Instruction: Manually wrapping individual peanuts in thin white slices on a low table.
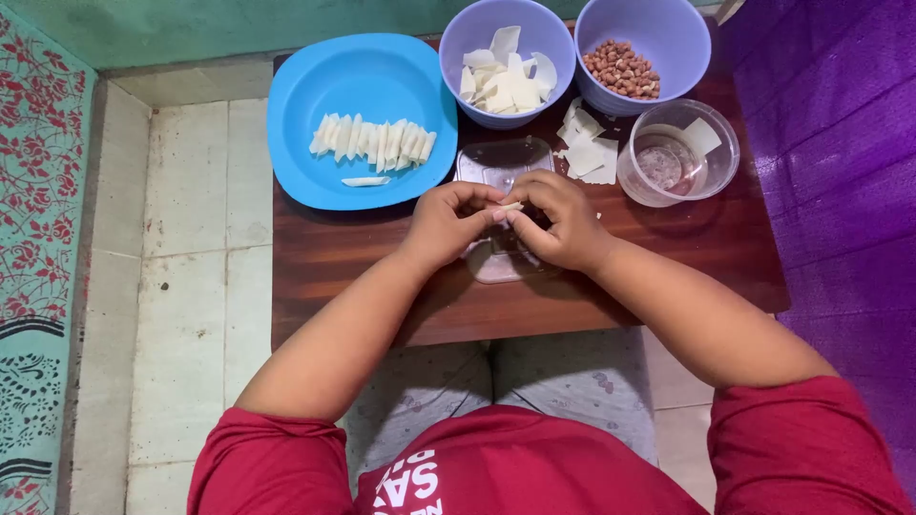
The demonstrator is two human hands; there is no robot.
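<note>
Both hands meeting over the middle of the wooden table (363,257), fingertips pinched together on one small pale wrapper piece (512,206). Left hand (447,224) curled, thumb and forefinger closed on the near end of the piece; right hand (563,221) bent over it from the other side, fingers closed on the same piece. Held just above a clear plastic lid (498,164) lying flat on the table, partly hidden under the hands.

Toward the far left corner, a blue plate (324,95) carrying a tidy row of rolled pale pieces (374,141), with one more roll (365,181) lying alone just in front of the row. At the far edge, two lilac bowls side by side and touching: the left bowl (468,33) filled with loose flat wrappers, the right bowl (677,29) holding peanuts (622,69). Near the right edge, a clear round tub (725,157) with a little water and one wrapper leaning inside. Between tub and lid, a small heap of flat wrappers (587,148) on the bare wood.
</note>
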